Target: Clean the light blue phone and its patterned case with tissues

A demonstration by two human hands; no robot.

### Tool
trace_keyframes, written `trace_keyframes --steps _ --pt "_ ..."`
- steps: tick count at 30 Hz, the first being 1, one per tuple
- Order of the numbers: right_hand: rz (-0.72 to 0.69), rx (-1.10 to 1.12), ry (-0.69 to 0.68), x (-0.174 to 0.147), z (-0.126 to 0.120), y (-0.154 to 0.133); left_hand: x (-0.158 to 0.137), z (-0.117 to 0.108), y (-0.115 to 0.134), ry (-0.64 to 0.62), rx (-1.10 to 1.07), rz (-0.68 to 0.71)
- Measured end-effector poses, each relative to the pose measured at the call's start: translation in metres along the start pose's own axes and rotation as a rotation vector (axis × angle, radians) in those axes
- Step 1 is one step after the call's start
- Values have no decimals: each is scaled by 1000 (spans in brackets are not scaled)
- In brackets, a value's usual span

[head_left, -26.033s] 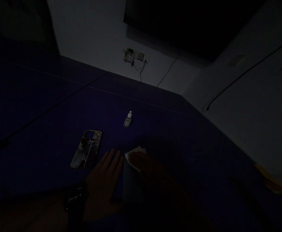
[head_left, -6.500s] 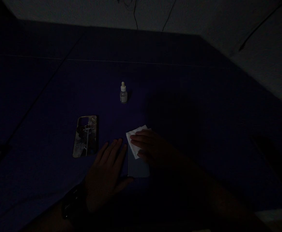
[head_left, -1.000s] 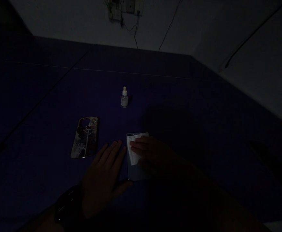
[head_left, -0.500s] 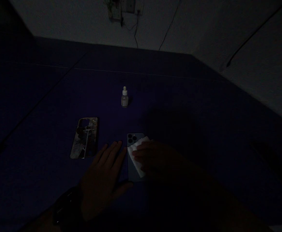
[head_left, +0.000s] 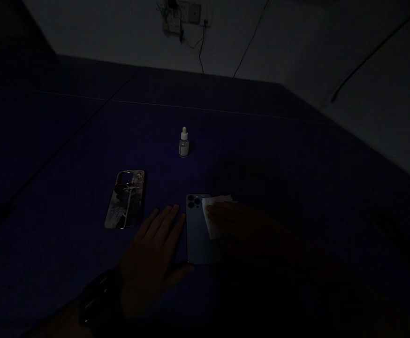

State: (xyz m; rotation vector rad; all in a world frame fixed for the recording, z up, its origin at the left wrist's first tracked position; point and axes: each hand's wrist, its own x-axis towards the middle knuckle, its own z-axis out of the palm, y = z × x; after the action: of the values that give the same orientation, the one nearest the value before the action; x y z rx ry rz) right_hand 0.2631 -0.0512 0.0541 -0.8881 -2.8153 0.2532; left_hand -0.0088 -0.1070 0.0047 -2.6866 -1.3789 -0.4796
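Note:
A smartphone (head_left: 200, 241) lies back-up on the dark blue surface, its cameras at the upper left corner. My left hand (head_left: 152, 256), wearing a dark watch, rests flat beside it with fingers spread; its index finger and thumb are at the phone's left edge and lower corner. Under the fingers of my right hand (head_left: 238, 220) is a folded white tissue (head_left: 211, 225), pressed against the upper right of the phone back. Deep shadow hides much of the right hand. To the left lies a patterned phone case (head_left: 125, 199).
Beyond the phone stands a small dropper bottle (head_left: 183, 148) with a white top. Cables (head_left: 201, 49) hang from wall sockets (head_left: 189, 12) at the back. A thin dark cord (head_left: 67, 138) runs across the surface on the left.
My right hand has slid the tissue up and to the right across the phone back, uncovering more of its left and lower part. My left hand stays in place beside the phone.

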Motion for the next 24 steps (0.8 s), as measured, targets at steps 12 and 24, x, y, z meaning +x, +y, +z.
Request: trace_keyframes --steps 12,24 --pt "-123 113 160 3 25 14 -29 -23 1 -24 108 61" --pt "-130 114 232 5 24 26 -4 -55 -28 -119 -199 -37"
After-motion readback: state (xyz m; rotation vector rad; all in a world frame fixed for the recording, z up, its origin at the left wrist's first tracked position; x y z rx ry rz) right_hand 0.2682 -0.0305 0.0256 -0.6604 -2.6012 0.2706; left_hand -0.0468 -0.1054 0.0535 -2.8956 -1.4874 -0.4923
